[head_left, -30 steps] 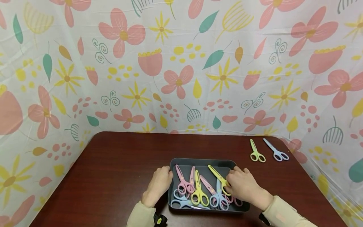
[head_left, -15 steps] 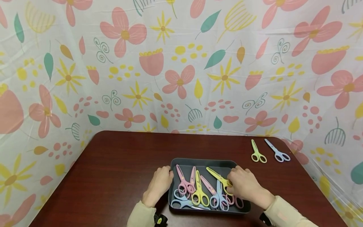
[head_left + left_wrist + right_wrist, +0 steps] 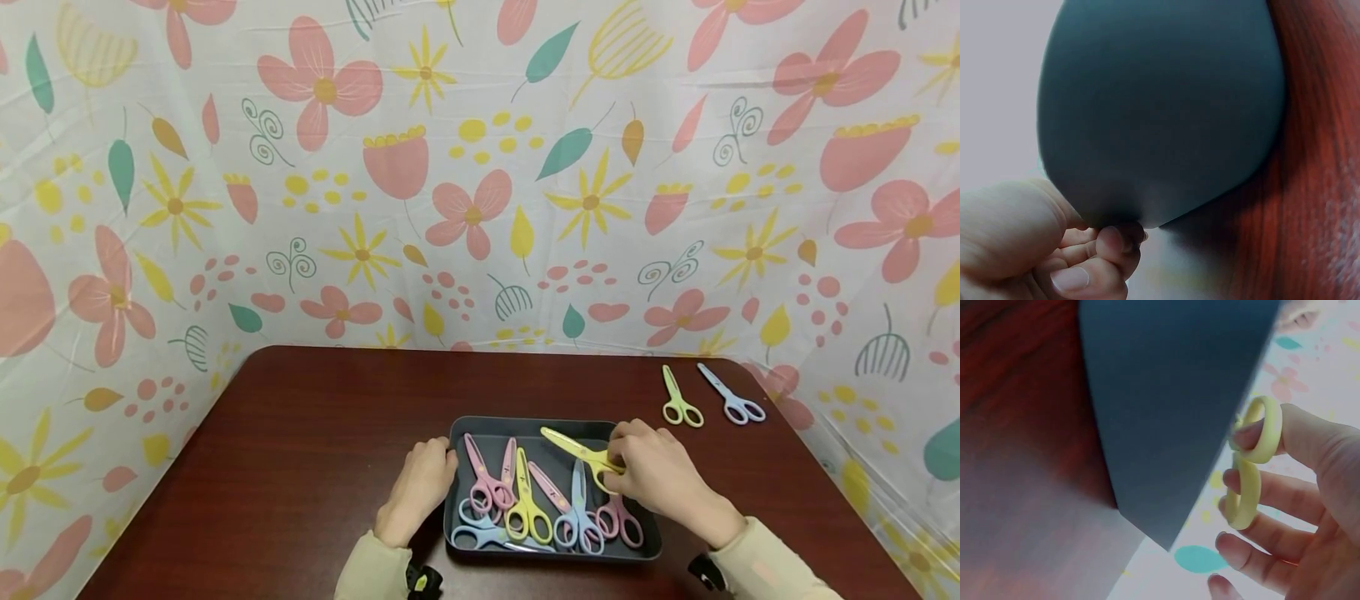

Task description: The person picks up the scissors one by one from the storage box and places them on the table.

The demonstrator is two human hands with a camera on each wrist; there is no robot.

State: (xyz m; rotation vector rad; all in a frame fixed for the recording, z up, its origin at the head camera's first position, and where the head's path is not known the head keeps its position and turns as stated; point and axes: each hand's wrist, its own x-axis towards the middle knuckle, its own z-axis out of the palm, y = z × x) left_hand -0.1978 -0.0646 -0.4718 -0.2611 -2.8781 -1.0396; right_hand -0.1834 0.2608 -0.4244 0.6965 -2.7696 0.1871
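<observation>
A dark grey tray (image 3: 534,560) holds several scissors. My left hand (image 3: 420,483) grips the tray's left side near its far corner; in the left wrist view its curled fingers (image 3: 1100,269) meet the tray wall. My right hand (image 3: 660,471) holds yellow scissors (image 3: 573,446) by the handles above the tray's right side, blades pointing to the far left. In the right wrist view, the thumb and fingers are at the yellow handle loops (image 3: 1266,431). Pink scissors (image 3: 491,483), another yellow pair (image 3: 527,504) and blue scissors (image 3: 578,521) lie in the tray.
Green scissors (image 3: 678,404) and light blue scissors (image 3: 731,400) lie apart at the table's far right corner. The brown table (image 3: 337,433) ends at a wall of flowered cloth (image 3: 480,208).
My right hand has risen slightly, lifting the yellow scissors away from the others and uncovering the pink handles under it. The left hand stays on the tray.
</observation>
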